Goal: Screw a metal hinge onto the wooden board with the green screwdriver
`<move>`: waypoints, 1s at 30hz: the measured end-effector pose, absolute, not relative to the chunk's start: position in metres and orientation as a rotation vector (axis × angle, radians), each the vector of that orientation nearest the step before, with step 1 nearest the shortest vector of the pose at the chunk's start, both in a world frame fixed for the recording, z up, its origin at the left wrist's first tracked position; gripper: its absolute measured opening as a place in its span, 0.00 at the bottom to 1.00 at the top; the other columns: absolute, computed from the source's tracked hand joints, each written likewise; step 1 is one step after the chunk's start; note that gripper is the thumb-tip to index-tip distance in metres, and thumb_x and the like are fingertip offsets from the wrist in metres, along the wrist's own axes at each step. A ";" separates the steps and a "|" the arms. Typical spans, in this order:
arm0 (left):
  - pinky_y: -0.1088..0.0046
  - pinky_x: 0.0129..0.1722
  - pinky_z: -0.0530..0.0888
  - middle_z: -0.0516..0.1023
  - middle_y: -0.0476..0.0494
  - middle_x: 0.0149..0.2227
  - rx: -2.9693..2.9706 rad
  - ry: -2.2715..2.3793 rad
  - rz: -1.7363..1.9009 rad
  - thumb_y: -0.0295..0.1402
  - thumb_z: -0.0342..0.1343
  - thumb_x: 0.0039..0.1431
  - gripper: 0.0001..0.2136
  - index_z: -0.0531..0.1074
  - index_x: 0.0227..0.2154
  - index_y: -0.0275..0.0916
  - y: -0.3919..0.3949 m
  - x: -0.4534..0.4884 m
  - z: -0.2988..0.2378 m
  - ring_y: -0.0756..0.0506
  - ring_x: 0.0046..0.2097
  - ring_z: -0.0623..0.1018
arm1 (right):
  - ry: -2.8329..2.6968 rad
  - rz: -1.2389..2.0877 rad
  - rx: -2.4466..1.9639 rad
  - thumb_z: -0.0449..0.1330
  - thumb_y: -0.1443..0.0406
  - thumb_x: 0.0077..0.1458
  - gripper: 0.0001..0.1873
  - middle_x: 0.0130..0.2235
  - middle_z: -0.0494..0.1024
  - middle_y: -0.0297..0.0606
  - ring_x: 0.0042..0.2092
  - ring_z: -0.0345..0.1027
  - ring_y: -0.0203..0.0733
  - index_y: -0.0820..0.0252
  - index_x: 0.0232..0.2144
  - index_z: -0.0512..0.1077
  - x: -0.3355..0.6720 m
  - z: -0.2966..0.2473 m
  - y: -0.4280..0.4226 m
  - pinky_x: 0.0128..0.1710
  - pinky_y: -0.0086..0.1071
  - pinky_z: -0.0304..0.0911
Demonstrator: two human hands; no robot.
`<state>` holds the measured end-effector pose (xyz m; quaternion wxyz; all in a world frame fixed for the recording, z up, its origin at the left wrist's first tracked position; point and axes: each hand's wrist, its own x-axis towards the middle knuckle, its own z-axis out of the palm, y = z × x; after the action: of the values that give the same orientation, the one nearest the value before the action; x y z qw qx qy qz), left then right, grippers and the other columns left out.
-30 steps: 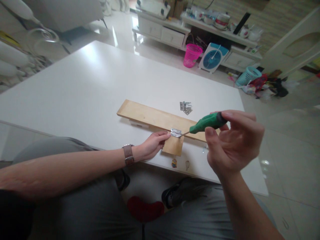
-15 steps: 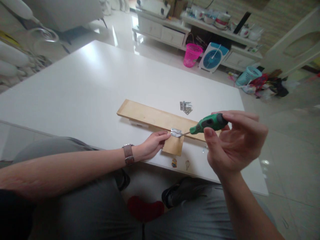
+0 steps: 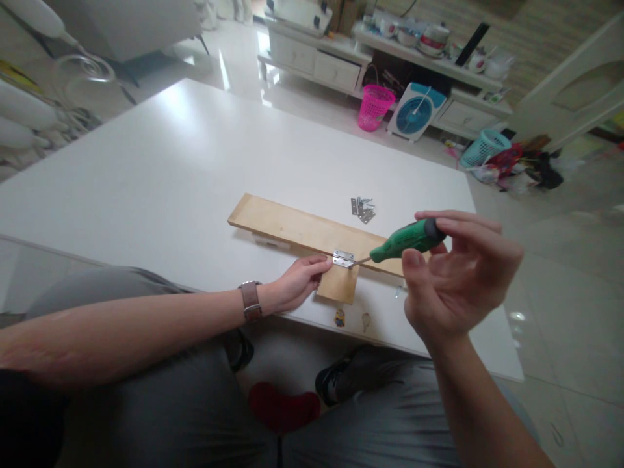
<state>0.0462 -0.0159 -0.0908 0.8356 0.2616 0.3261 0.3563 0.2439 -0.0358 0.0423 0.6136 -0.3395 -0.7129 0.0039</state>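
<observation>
My right hand (image 3: 461, 273) grips a green screwdriver (image 3: 404, 240) by its handle, fingers at the black end. The screwdriver's tip meets the lower right part of a silver hinge (image 3: 344, 258). That hinge spans a long wooden board (image 3: 292, 224) and a short wooden piece (image 3: 337, 286) below it. With its fingers closed, my left hand (image 3: 305, 279) pinches the short piece at its left edge, thumb and fingertip beside the hinge. Whatever screw is under the tip is too small to make out.
Loose hinges and screws (image 3: 363, 209) lie beyond the board on the white table (image 3: 146, 169). Near the front edge are a small yellow cartoon figure (image 3: 340, 318) and a key-like piece (image 3: 365, 322). A pink basket (image 3: 375, 107) and a blue-white fan (image 3: 416, 112) stand on the floor behind.
The screwdriver handle has turned a little, and the fingers of my right hand have shifted around it. The tip stays on the hinge. My left hand and the wood have not moved.
</observation>
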 end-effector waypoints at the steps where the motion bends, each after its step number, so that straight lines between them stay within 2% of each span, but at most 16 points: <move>1: 0.63 0.54 0.75 0.86 0.35 0.47 0.556 0.691 0.755 0.40 0.76 0.57 0.16 0.84 0.42 0.35 -0.016 0.046 -0.091 0.39 0.49 0.81 | -1.652 0.036 -0.781 0.67 0.67 0.63 0.24 0.53 0.80 0.40 0.56 0.78 0.51 0.46 0.60 0.75 0.243 0.042 -0.036 0.50 0.49 0.82; 4: 0.63 0.54 0.75 0.86 0.35 0.47 0.560 0.692 0.756 0.40 0.76 0.58 0.16 0.84 0.43 0.34 -0.016 0.046 -0.090 0.39 0.49 0.81 | -1.661 0.068 -0.757 0.63 0.70 0.65 0.26 0.57 0.81 0.42 0.60 0.80 0.53 0.47 0.63 0.74 0.242 0.040 -0.037 0.50 0.50 0.83; 10: 0.62 0.54 0.74 0.86 0.35 0.47 0.561 0.685 0.760 0.41 0.76 0.58 0.15 0.84 0.41 0.35 -0.016 0.047 -0.089 0.39 0.49 0.81 | -1.632 -0.065 -0.798 0.73 0.70 0.57 0.29 0.47 0.79 0.37 0.49 0.78 0.46 0.43 0.58 0.77 0.244 0.043 -0.036 0.42 0.43 0.82; 14: 0.63 0.53 0.74 0.86 0.36 0.46 0.554 0.698 0.758 0.41 0.77 0.57 0.16 0.85 0.42 0.35 -0.016 0.047 -0.090 0.39 0.48 0.81 | -1.637 -0.019 -0.799 0.67 0.69 0.62 0.24 0.53 0.81 0.41 0.55 0.79 0.51 0.46 0.59 0.77 0.243 0.042 -0.037 0.50 0.52 0.82; 16: 0.64 0.53 0.74 0.86 0.36 0.46 0.553 0.703 0.757 0.42 0.77 0.57 0.17 0.85 0.43 0.35 -0.016 0.047 -0.091 0.40 0.48 0.80 | -1.651 0.044 -0.765 0.63 0.70 0.65 0.25 0.56 0.81 0.42 0.59 0.79 0.54 0.46 0.62 0.75 0.243 0.040 -0.037 0.53 0.55 0.82; 19: 0.64 0.54 0.74 0.86 0.36 0.47 0.557 0.695 0.758 0.42 0.77 0.57 0.17 0.85 0.42 0.35 -0.016 0.047 -0.091 0.40 0.48 0.80 | -1.662 0.060 -0.744 0.64 0.71 0.64 0.29 0.55 0.81 0.40 0.57 0.80 0.52 0.45 0.63 0.74 0.244 0.039 -0.036 0.50 0.51 0.82; 22: 0.63 0.54 0.73 0.85 0.36 0.47 0.555 0.684 0.749 0.43 0.77 0.58 0.17 0.84 0.42 0.35 -0.016 0.047 -0.092 0.40 0.48 0.80 | -1.640 -0.011 -0.786 0.71 0.70 0.58 0.28 0.49 0.79 0.38 0.51 0.77 0.47 0.46 0.59 0.76 0.245 0.041 -0.037 0.45 0.44 0.80; 24: 0.63 0.54 0.73 0.85 0.36 0.47 0.557 0.683 0.753 0.42 0.77 0.57 0.17 0.84 0.42 0.35 -0.016 0.047 -0.092 0.40 0.48 0.80 | -1.638 -0.042 -0.808 0.73 0.69 0.56 0.28 0.47 0.77 0.37 0.49 0.75 0.46 0.46 0.58 0.77 0.245 0.043 -0.037 0.45 0.44 0.79; 30: 0.64 0.52 0.74 0.86 0.37 0.46 0.558 0.705 0.757 0.41 0.77 0.56 0.17 0.85 0.43 0.35 -0.016 0.047 -0.090 0.40 0.48 0.81 | -1.650 0.099 -0.765 0.62 0.70 0.65 0.26 0.56 0.80 0.42 0.59 0.79 0.53 0.46 0.63 0.74 0.243 0.038 -0.038 0.54 0.54 0.81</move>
<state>0.0466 -0.0158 -0.0900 0.8322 0.2632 0.3327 0.3571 0.2429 -0.0379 0.0381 0.6133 -0.3316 -0.7156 0.0429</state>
